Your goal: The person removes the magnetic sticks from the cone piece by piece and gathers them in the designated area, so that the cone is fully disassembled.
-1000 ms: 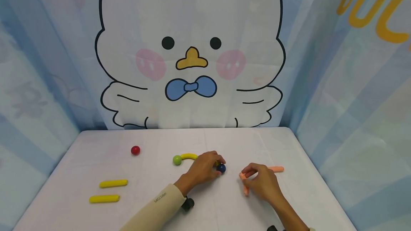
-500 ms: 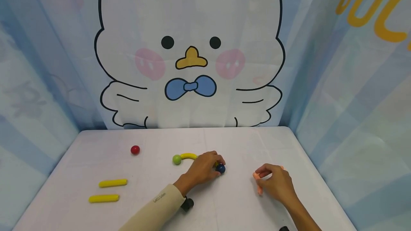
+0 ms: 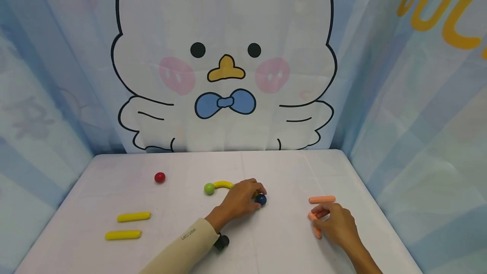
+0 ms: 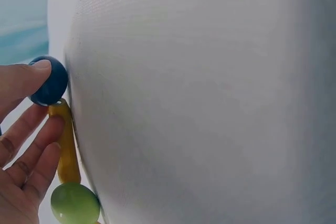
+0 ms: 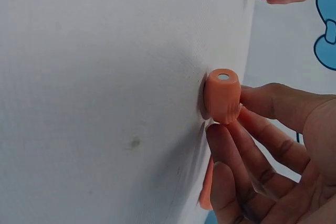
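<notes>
My left hand (image 3: 239, 200) pinches a dark blue ball (image 3: 261, 199) at the middle of the table. In the left wrist view the thumb lies on that ball, and a straight yellow rod (image 4: 68, 150) runs from beside it to a green ball (image 4: 75, 204). Another green ball (image 3: 209, 188) touches a curved yellow rod (image 3: 223, 184), whose far end disappears behind the left hand. On the right, my right hand (image 3: 338, 225) pinches an orange rod (image 5: 222, 95) between thumb and fingers; a silvery disc shows in its end. Just beyond lies a second orange rod (image 3: 321, 199).
Two yellow rods (image 3: 134, 217) lie side by side on the left of the white table (image 3: 182, 244). A red ball (image 3: 160, 177) sits farther back. A black device (image 3: 222, 242) shows at the left wrist. Printed cloth (image 3: 418, 138) hangs around the table.
My right hand has moved rightward with the orange rod, then slightly nearer. The second orange rod, partly covered before, now shows in full. My left hand stays on the blue ball.
</notes>
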Tool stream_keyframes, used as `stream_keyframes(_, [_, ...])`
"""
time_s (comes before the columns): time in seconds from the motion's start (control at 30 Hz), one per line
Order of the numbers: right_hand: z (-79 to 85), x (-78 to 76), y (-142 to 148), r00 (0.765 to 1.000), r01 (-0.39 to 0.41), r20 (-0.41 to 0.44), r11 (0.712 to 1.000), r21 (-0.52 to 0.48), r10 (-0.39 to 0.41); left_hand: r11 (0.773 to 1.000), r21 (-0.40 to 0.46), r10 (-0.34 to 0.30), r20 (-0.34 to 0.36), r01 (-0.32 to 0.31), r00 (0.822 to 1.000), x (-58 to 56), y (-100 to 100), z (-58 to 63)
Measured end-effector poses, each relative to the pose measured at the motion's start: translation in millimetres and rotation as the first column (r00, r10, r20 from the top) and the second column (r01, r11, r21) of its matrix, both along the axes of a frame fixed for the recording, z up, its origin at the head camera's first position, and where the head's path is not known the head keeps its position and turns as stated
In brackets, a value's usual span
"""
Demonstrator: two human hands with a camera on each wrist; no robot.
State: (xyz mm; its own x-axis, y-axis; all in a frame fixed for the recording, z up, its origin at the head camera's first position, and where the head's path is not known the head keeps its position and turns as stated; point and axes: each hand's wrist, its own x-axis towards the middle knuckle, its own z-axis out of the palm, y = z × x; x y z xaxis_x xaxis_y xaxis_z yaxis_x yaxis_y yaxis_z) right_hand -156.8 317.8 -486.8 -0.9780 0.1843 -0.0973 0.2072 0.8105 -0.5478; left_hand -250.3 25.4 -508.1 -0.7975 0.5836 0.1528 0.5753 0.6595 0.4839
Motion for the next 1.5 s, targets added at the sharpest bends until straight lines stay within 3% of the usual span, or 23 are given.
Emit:
stream_keyframes(0.43, [0.5, -5.8, -9, 0.993, 0.003, -0.117, 1.0, 0.021, 0.0, 1.0, 0.011, -0.026, -0.026, 0.026, 0.999, 0.9, -5, 0.7])
stream_keyframes(0.63, [-0.5, -13.7, -23, 0.982, -0.022, -0.186, 1.0, 0.021, 0.025, 0.999, 0.036, -0.006, -0.023, 0.007, 1.0, 1.5, -5, -2.0])
stream_keyframes(0.87, [0.0, -27.4, -46, 0.979, -0.045, -0.199, 0.998, -0.044, 0.036, 0.999, 0.034, 0.032, -0.027, -0.031, 0.999, 1.9, -6, -5.2])
stream_keyframes(1.07, [-1.9, -41.1, -64, 0.98, -0.099, -0.187, 0.988, -0.122, 0.075, 0.997, 0.032, 0.066, 0.009, -0.067, 0.998, 3.2, -8, -5.1])
stream_keyframes(1.2, [-6.6, -50.6, -73, 0.967, -0.167, -0.222, 0.973, -0.161, 0.129, 0.996, 0.039, 0.078, 0.022, -0.079, 0.997, 5.0, -11, -4.7])
stream_keyframes(1.5, [-17.0, -74.2, -93, 0.937, -0.295, -0.26, 0.927, -0.231, 0.233, 0.994, 0.078, 0.078, -0.016, -0.077, 0.997, 5.6, -17, -6.4])
